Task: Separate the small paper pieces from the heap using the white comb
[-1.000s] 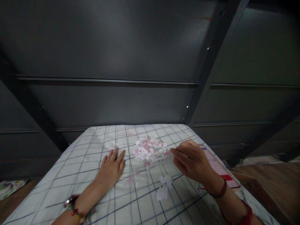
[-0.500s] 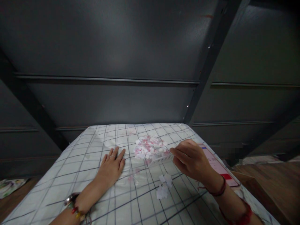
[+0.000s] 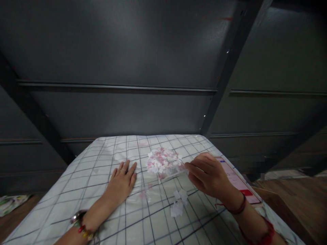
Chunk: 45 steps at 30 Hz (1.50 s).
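My right hand (image 3: 205, 175) is closed in a pinch on the end of a thin, pale, comb-like strip (image 3: 172, 176). The strip reaches left from the fingertips along the near edge of a pile of small white and pink paper scraps (image 3: 160, 160). Whether it touches the scraps, I cannot tell. Palm down on the checked cloth (image 3: 99, 183), my left hand (image 3: 121, 182) lies flat with fingers spread, left of the pile. Nearer to me, several loose white paper pieces (image 3: 178, 204) lie apart from the pile.
A phone (image 3: 237, 182) with a lit screen lies by the table's right edge, partly behind my right hand and wrist. A dark panelled wall (image 3: 127, 112) rises beyond the far edge. Wooden floor shows on both sides, with a printed packet (image 3: 12, 204) at the left.
The strip in my right hand has turned slightly: its slots showed before, and now it looks thinner. My left hand has not moved.
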Motion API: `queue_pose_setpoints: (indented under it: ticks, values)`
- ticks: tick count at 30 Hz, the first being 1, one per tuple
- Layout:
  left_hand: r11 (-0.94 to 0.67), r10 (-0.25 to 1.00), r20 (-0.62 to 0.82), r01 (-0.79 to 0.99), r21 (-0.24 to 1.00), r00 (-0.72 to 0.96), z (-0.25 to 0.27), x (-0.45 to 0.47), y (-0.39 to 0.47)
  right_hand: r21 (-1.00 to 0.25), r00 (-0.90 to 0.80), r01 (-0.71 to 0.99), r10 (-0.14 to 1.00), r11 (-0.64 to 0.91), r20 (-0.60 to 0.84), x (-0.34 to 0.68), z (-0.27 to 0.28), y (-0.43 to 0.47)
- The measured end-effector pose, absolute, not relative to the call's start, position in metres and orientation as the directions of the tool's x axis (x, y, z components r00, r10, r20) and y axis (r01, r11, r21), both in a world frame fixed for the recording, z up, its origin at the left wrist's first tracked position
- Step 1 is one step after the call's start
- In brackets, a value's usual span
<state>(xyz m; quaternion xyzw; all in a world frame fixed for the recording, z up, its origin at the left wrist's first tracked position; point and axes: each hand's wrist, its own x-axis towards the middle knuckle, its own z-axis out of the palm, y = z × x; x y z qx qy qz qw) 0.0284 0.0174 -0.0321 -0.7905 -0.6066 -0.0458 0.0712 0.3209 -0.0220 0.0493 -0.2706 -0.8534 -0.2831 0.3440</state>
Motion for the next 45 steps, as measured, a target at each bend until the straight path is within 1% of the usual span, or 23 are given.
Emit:
queue_pose_setpoints:
  ticks: [7,10,14,19,23,27,31,35,38,40,42,45]
  values:
    - [-0.252,0.956,0.135,0.965,-0.069,0.259,-0.029,0.029,0.016,0.249,-0.621,0.618,0.269,0.746,0.736,0.322,0.051,-0.025]
    - [-0.255,0.955,0.141,0.965,-0.056,0.261,-0.030,0.029,0.017,0.230,-0.622,0.585,0.248,0.778,0.743,0.322,0.054,-0.027]
    - [-0.265,0.949,0.169,0.964,-0.032,0.266,-0.034,0.027,0.018,0.239,-0.580,0.610,0.220,0.756,0.784,0.320,0.054,-0.029]
    - [-0.271,0.943,0.187,0.962,-0.041,0.274,-0.037,0.026,0.019,0.253,-0.626,0.592,0.238,0.765,0.743,0.322,0.054,-0.028]
    - [-0.274,0.942,0.186,0.960,-0.052,0.279,-0.036,0.026,0.019,0.223,-0.623,0.589,0.261,0.777,0.737,0.329,0.059,-0.027]
    - [-0.280,0.940,0.195,0.959,-0.036,0.282,-0.037,0.025,0.019,0.186,-0.580,0.603,0.266,0.776,0.770,0.330,0.058,-0.025]
    - [-0.283,0.937,0.202,0.959,-0.035,0.284,-0.038,0.025,0.019,0.165,-0.595,0.592,0.290,0.789,0.750,0.330,0.054,-0.022]
    - [-0.270,0.946,0.174,0.962,-0.046,0.274,-0.033,0.026,0.018,0.165,-0.530,0.670,0.310,0.724,0.789,0.338,0.054,-0.017]
    - [-0.257,0.956,0.135,0.965,-0.053,0.262,-0.028,0.028,0.016,0.216,-0.507,0.755,0.343,0.619,0.791,0.340,0.053,-0.013]
    - [-0.248,0.961,0.109,0.967,-0.056,0.253,-0.026,0.029,0.016,0.243,-0.511,0.780,0.363,0.577,0.779,0.336,0.051,-0.013]
    - [-0.244,0.963,0.107,0.969,-0.047,0.247,-0.025,0.030,0.015,0.246,-0.522,0.774,0.367,0.583,0.770,0.329,0.049,-0.014]
    - [-0.246,0.961,0.118,0.969,-0.039,0.249,-0.025,0.030,0.015,0.221,-0.543,0.726,0.345,0.652,0.766,0.320,0.047,-0.017]
